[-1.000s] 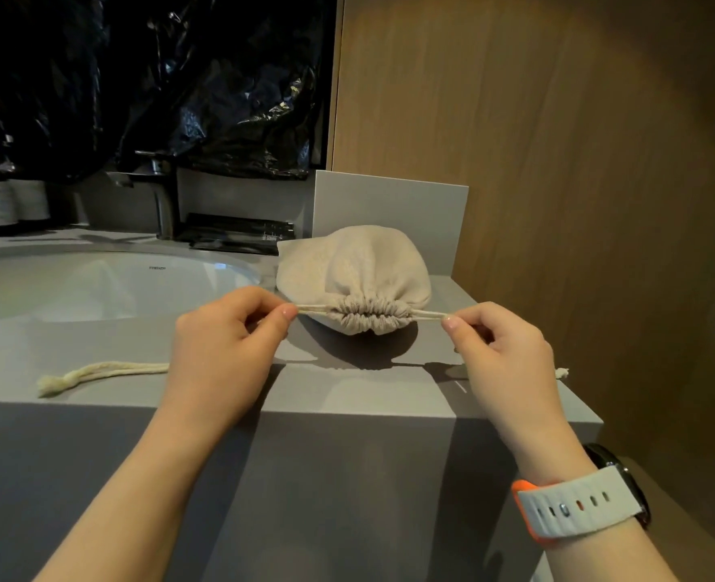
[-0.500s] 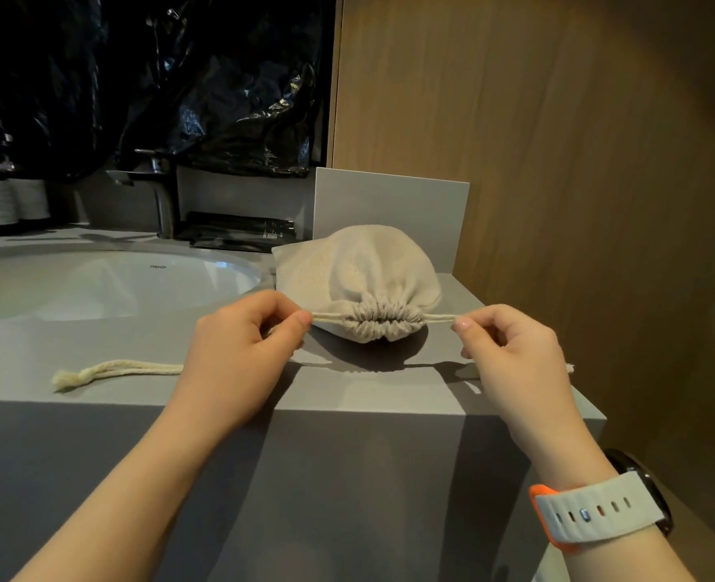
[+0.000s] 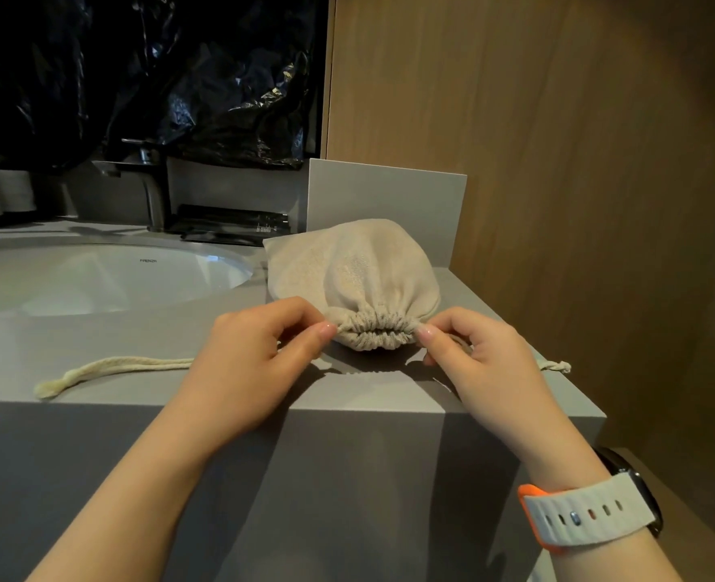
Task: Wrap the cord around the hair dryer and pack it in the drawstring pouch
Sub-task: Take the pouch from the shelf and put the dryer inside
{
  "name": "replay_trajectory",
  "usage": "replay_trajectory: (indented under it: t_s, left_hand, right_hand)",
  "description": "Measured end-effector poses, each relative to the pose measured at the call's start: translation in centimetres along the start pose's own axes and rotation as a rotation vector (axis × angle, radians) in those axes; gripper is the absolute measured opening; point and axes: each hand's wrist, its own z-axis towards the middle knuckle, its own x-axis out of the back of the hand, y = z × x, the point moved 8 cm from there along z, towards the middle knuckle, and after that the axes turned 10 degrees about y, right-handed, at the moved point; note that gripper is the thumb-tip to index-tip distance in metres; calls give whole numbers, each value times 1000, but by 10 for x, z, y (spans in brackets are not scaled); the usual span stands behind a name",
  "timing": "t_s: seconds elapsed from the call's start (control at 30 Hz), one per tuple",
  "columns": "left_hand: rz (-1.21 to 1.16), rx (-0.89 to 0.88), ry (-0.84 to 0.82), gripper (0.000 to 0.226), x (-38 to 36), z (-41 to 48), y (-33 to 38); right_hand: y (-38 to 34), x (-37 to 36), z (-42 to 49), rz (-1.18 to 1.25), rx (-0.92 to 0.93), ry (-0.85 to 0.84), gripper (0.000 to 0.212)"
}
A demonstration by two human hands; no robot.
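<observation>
A beige drawstring pouch (image 3: 360, 279) lies bulging on the grey counter (image 3: 95, 342), its gathered mouth (image 3: 374, 329) cinched shut and facing me. The hair dryer is hidden, nothing of it shows. My left hand (image 3: 259, 350) pinches the drawstring at the left end of the gathered mouth. My right hand (image 3: 477, 354) pinches the string at the right end. One loose cord end (image 3: 108, 369) trails left across the counter; a knotted end (image 3: 557, 366) lies by the counter's right edge.
A white sink basin (image 3: 108, 275) sits to the left, with a metal faucet (image 3: 150, 182) behind it. Black sachets (image 3: 230, 224) lie behind the pouch. A wooden wall (image 3: 557, 161) bounds the right side. Black plastic (image 3: 158, 69) hangs at the back.
Both hands have slid inward along the drawstring until the fingertips meet the gathered mouth. The taut stretches of string between hands and pouch are gone.
</observation>
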Motion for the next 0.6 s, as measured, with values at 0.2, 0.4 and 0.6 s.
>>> replay_trajectory:
  t_s: [0.2, 0.4, 0.6]
  left_hand:
    - [3, 10, 68, 16, 2, 1, 2]
    - [-22, 85, 44, 26, -3, 5, -1]
    - [-168, 312, -206, 26, -12, 9, -13]
  right_hand:
    - [1, 10, 2, 106, -22, 132, 24]
    - [4, 13, 3, 105, -70, 155, 24]
    - [14, 8, 10, 215, -251, 83, 18]
